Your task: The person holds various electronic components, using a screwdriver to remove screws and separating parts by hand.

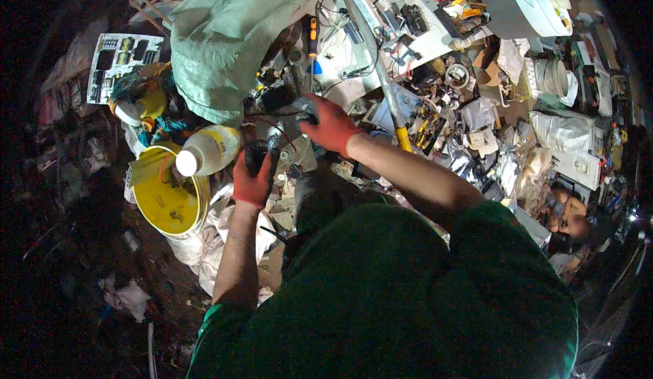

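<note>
My left hand (254, 176), in a red and black work glove, is closed with fingers and thumb pointing up. At its fingertips shows a small shiny piece (275, 136), too small to name. A thin red wire (280, 126) curves between the two hands. My right hand (328, 126), gloved the same way, reaches in from the right with its fingers bent together toward the left; what they pinch is hidden. Close beside the left hand lies a whitish plastic bottle (216, 149) with a white cap and yellow label.
Left of my forearm stands a yellow bucket (170, 195) with scraps inside. A pale green woven sack (218, 52) rises ahead. A screwdriver (313, 39) and a long metal pole (384, 73) lie among heaped electronic scrap. A white bucket (534, 1) is at far right.
</note>
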Action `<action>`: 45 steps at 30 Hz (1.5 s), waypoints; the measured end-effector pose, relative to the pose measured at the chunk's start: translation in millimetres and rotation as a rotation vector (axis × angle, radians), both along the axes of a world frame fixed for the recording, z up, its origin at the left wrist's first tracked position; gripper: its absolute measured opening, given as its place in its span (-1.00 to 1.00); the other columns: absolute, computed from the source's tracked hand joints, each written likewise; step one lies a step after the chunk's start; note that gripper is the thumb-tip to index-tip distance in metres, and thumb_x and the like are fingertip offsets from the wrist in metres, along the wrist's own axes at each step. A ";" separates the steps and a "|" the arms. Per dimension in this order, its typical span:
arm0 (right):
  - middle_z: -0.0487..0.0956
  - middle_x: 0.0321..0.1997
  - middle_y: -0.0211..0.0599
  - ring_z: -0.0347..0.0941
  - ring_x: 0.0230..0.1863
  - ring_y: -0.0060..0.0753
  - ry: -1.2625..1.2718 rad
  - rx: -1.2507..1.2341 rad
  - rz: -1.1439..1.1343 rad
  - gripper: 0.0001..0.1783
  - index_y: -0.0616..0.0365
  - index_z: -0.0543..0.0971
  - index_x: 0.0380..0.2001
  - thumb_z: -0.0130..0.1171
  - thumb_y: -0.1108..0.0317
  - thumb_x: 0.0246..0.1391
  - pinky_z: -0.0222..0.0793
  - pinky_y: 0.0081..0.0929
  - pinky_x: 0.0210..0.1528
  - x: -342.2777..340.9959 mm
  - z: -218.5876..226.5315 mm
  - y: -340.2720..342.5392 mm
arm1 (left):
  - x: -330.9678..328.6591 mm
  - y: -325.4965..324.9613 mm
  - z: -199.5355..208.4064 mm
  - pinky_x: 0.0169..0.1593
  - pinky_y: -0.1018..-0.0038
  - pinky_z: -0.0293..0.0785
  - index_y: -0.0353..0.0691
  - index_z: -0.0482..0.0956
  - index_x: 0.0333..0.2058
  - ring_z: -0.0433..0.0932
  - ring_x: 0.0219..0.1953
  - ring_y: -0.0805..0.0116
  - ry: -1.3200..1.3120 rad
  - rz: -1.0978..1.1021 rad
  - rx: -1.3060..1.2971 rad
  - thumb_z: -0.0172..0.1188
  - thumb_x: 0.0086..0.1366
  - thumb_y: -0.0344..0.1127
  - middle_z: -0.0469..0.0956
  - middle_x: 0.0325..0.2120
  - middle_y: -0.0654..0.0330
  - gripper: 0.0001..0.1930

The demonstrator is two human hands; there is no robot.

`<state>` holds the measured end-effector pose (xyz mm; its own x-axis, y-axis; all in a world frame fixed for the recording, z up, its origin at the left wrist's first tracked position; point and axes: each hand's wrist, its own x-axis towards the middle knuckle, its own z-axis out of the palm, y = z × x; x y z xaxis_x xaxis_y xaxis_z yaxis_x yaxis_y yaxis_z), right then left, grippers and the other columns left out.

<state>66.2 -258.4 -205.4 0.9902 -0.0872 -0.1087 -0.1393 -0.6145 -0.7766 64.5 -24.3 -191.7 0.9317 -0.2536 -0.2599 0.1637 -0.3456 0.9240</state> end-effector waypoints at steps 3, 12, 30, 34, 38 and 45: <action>0.60 -0.08 -0.20 0.57 -0.13 -0.27 0.583 1.007 -0.251 -0.62 0.12 0.48 0.03 0.11 0.32 0.12 0.45 -0.39 -0.03 -24.3 24.2 -28.8 | -1.5 -28.9 38.2 -0.18 0.41 0.47 -0.31 0.51 -0.21 0.56 -0.31 0.29 -0.093 -0.146 0.005 0.26 0.18 -0.34 0.59 -0.33 0.10 -0.76; 0.51 0.06 -0.23 0.46 0.04 -0.29 0.112 0.904 0.267 -0.55 0.10 0.46 0.02 0.22 0.28 0.03 0.37 -0.36 0.13 -99.3 30.0 -59.0 | -40.9 -99.5 55.7 0.02 0.15 0.43 -0.26 0.49 -0.08 0.49 -0.09 -0.16 -0.466 -0.519 0.283 0.29 0.12 -0.15 0.53 -0.16 -0.10 -0.56; 0.27 0.34 -0.11 0.28 0.29 -0.16 0.221 2.028 0.070 -0.42 0.20 0.15 0.31 -0.07 0.33 0.26 0.24 -0.12 0.30 -211.6 127.9 -141.5 | -110.3 -119.8 45.4 -0.02 0.46 0.43 -0.34 0.43 0.05 0.54 -0.13 0.37 -0.107 -0.229 0.043 0.06 0.26 -0.53 0.57 -0.10 0.11 -0.65; 0.28 0.32 -0.08 0.23 0.32 -0.18 -0.072 1.697 0.124 -0.35 0.26 0.15 0.31 0.04 0.41 0.17 0.12 -0.25 0.36 -225.9 138.3 -150.2 | -124.5 -144.7 81.7 -0.05 0.44 0.47 -0.31 0.51 -0.08 0.57 -0.19 0.37 -0.139 -0.324 -0.020 0.07 0.30 -0.47 0.60 -0.20 0.14 -0.78; 0.30 0.31 -0.14 0.17 0.35 -0.30 -0.190 1.404 0.105 -0.34 0.28 0.17 0.30 0.03 0.53 0.10 0.00 -0.34 0.39 -245.3 155.8 -151.6 | -139.2 -152.1 102.5 -0.10 0.50 0.48 -0.34 0.53 -0.12 0.59 -0.21 0.41 -0.223 -0.336 -0.029 0.11 0.27 -0.45 0.64 -0.26 0.10 -0.78; 0.32 0.30 -0.22 0.24 0.30 -0.35 -0.299 1.103 0.055 -0.36 0.26 0.17 0.29 0.00 0.56 0.12 0.10 -0.35 0.33 -255.3 152.7 -147.9 | -158.6 -170.4 145.7 -0.10 0.46 0.49 -0.31 0.53 -0.12 0.61 -0.22 0.29 -0.328 -0.378 0.023 0.11 0.27 -0.41 0.63 -0.26 0.07 -0.77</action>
<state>-189.1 -406.4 -52.7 0.9888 -0.0466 0.1416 0.1479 0.4230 -0.8940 -94.1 -194.7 -46.0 0.8092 -0.5871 0.0225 -0.2752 -0.3450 0.8973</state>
